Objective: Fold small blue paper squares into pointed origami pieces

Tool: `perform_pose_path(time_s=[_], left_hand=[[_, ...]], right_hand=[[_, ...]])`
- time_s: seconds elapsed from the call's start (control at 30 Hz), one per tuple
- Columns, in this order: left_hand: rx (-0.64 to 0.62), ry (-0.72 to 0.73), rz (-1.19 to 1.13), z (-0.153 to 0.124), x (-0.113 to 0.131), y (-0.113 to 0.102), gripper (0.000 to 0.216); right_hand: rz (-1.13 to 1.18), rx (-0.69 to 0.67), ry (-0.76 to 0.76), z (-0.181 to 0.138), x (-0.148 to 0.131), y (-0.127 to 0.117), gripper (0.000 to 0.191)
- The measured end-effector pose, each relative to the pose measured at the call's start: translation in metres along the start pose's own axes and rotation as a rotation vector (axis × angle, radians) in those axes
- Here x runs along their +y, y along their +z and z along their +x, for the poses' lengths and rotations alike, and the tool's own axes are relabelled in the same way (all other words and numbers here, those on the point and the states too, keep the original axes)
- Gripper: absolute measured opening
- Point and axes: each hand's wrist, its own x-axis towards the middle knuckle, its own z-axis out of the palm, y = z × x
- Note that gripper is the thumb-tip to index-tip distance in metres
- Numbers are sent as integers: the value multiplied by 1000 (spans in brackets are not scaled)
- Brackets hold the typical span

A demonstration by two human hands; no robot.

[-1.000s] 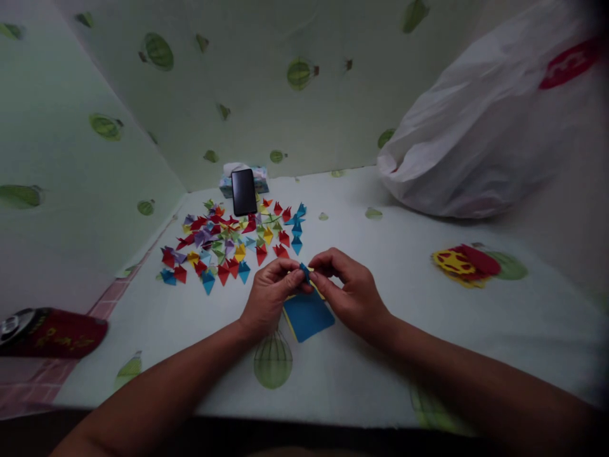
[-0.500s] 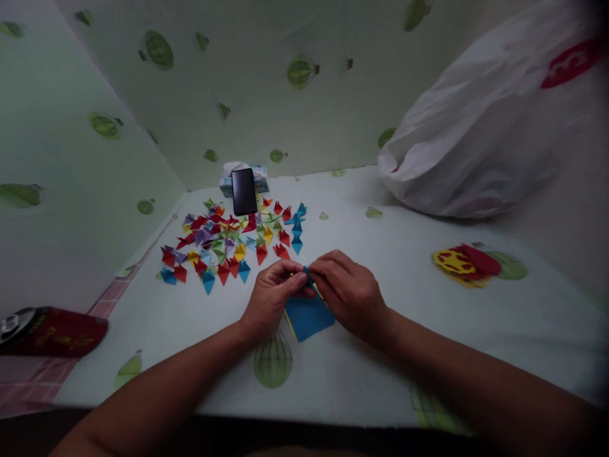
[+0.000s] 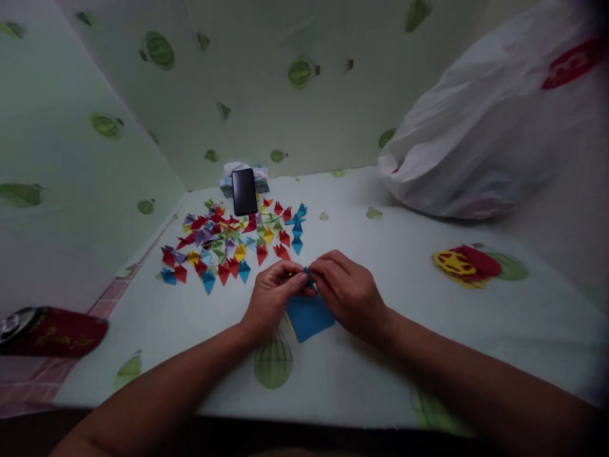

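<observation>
Blue paper shows at your fingertips: a small folded piece, pinched by both your left hand and your right hand — your fingers cover most of it, so its shape is hard to make out. Just below, your right hand hides part of the blue square sheet, yellow peeking along its left edge. Farther off, the phone blocks part of the tissue box; the picture's edges cut off the red can and white bag.
</observation>
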Motion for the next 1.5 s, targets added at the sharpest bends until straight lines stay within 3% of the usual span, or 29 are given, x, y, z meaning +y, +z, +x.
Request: perform_pose_path(time_s=[0.37,0.9,1.5], left_hand=[[56,105,61,-5,6,6,16],[87,266,198,-9,7,10,4],[129,171,88,-8,7,11,12]], right_hand=[[-97,75,-5,-5,-6,4,21],[-31,104,112,-7,-9,9,17],[21,114,79,-8,-10,11,17]])
